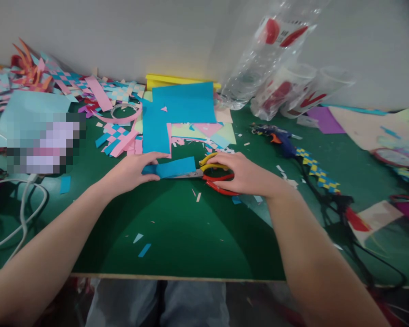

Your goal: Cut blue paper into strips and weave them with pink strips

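Observation:
Between the thumb and fingers of my left hand (136, 170) is the left end of a blue paper strip (177, 167). My right hand (247, 172) grips a pair of scissors (215, 167) with one yellow and one red handle loop. The blades point left and lie along the lower edge of the strip; part of them is hidden by the paper. Just beyond my hands, larger blue paper pieces (184, 102) rest on pink and pale green sheets. A roll of tape (124, 111) lies behind my left hand.
Woven paper strips and scraps (117, 136) pile up at the back left, near a blurred-out device (49, 147) with a white cable (23, 218). Clear plastic cups (272, 91) and a bottle (252, 72) stand at the back right. A blue glue gun (281, 141) and black cord lie right.

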Demonstrator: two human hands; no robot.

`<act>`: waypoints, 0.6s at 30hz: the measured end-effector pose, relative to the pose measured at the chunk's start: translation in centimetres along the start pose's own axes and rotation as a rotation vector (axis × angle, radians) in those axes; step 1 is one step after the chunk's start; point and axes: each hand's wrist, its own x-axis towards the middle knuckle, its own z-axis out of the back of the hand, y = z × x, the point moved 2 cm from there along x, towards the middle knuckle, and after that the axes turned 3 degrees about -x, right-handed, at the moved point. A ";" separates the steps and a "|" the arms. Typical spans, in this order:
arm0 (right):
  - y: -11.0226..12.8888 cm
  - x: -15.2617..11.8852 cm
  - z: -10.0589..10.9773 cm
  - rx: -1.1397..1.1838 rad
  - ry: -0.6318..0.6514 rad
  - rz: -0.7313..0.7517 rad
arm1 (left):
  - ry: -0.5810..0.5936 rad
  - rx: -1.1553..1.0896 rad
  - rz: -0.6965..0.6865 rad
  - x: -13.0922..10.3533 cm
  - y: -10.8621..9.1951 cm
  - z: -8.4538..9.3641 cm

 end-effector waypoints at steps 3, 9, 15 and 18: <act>-0.1 0.1 -0.1 0.009 -0.003 -0.002 | 0.001 -0.001 0.005 -0.1 0.1 0.0; -0.8 0.0 -0.4 0.028 -0.040 0.001 | -0.009 -0.024 0.013 -0.2 0.5 0.5; -1.2 -0.1 -0.3 0.061 -0.008 -0.027 | 0.008 0.004 0.055 -0.2 0.5 0.7; -1.3 -0.2 -0.3 0.072 -0.007 -0.023 | 0.016 0.010 0.042 -0.3 0.4 0.7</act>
